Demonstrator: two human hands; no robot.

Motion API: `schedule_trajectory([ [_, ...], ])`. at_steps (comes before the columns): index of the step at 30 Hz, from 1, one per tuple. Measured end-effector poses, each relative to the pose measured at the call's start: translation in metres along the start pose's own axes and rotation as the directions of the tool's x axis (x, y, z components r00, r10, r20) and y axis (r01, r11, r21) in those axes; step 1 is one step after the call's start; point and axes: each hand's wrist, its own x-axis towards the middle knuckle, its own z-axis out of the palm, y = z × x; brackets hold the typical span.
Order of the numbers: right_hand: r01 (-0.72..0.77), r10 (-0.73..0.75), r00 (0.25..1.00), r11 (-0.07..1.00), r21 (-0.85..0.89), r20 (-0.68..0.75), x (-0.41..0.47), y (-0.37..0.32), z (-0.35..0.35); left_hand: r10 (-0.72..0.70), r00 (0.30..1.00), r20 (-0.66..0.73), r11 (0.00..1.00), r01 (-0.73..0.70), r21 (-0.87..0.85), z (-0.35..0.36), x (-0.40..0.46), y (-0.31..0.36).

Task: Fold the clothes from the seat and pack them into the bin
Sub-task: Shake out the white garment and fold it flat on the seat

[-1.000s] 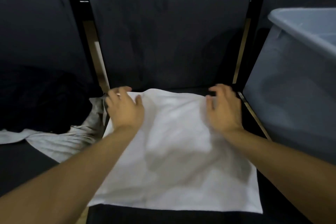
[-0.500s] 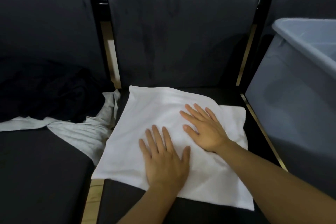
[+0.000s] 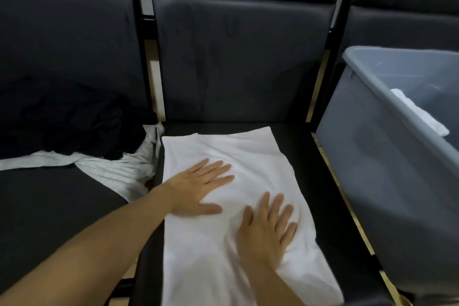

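A white garment (image 3: 248, 156) lies folded into a long rectangle on the middle dark seat (image 3: 310, 181). My left hand (image 3: 198, 186) presses flat on its left half, fingers straight and pointing right. My right hand (image 3: 267, 228) lies flat on the cloth nearer to me, fingers spread and pointing away. On the right stands the grey plastic bin (image 3: 387, 181), with a white folded cloth (image 3: 419, 114) inside it. A dark garment (image 3: 74, 122) and a pale striped one (image 3: 119, 169) lie piled on the left seat.
Dark padded seat backs (image 3: 236, 57) rise behind all three seats. Black and brass frame rails (image 3: 347, 196) run between the middle seat and the bin. The left seat cushion (image 3: 49, 206) is bare in front of the pile.
The white garment has gone from a wide square to a narrower rectangle. Both hands moved from its far corners to lie flat on its middle, and the view shifted left.
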Motion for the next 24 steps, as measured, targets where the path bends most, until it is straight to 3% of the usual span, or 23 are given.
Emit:
schedule_trajectory([
  [3,-0.131,0.116,0.985,0.984,0.118,0.127,-0.012,-0.016,-0.002,0.107,0.994,-0.005,0.99,-0.106,0.088,-0.004,0.002,-0.015],
  [6,-0.165,0.122,0.969,0.966,0.199,0.213,-0.013,-0.023,-0.012,0.072,0.995,-0.067,0.997,-0.069,0.046,-0.008,-0.007,-0.01],
  [8,-0.156,0.095,0.957,0.966,0.208,0.275,-0.005,-0.017,-0.026,-0.094,0.972,-0.217,0.982,0.054,-0.183,-0.003,-0.02,0.001],
  [10,-0.193,0.103,0.953,0.931,0.308,0.286,0.01,-0.01,-0.052,-0.423,0.83,-0.365,0.851,0.225,-0.474,0.003,-0.036,0.015],
  [11,-0.214,0.121,0.96,0.897,0.386,0.253,0.02,-0.006,-0.068,-0.602,0.716,-0.354,0.729,0.31,-0.611,0.007,-0.043,0.02],
  [13,-0.222,0.162,0.974,0.836,0.502,0.161,0.045,0.006,-0.094,-0.848,0.5,-0.177,0.433,0.461,-0.774,0.007,-0.056,0.028],
  [15,-0.23,0.208,0.973,0.834,0.502,0.1,0.065,0.023,-0.107,-0.915,0.403,0.014,0.258,0.613,-0.747,0.004,-0.066,0.029],
  [18,-0.243,0.224,0.97,0.906,0.347,0.095,0.08,0.048,-0.103,-0.904,0.369,0.216,0.14,0.733,-0.666,0.001,-0.071,0.027],
  [24,-0.089,0.077,0.98,0.994,0.059,0.181,0.089,0.053,-0.085,-0.89,0.397,0.225,0.218,0.803,-0.554,-0.006,-0.062,0.042],
])
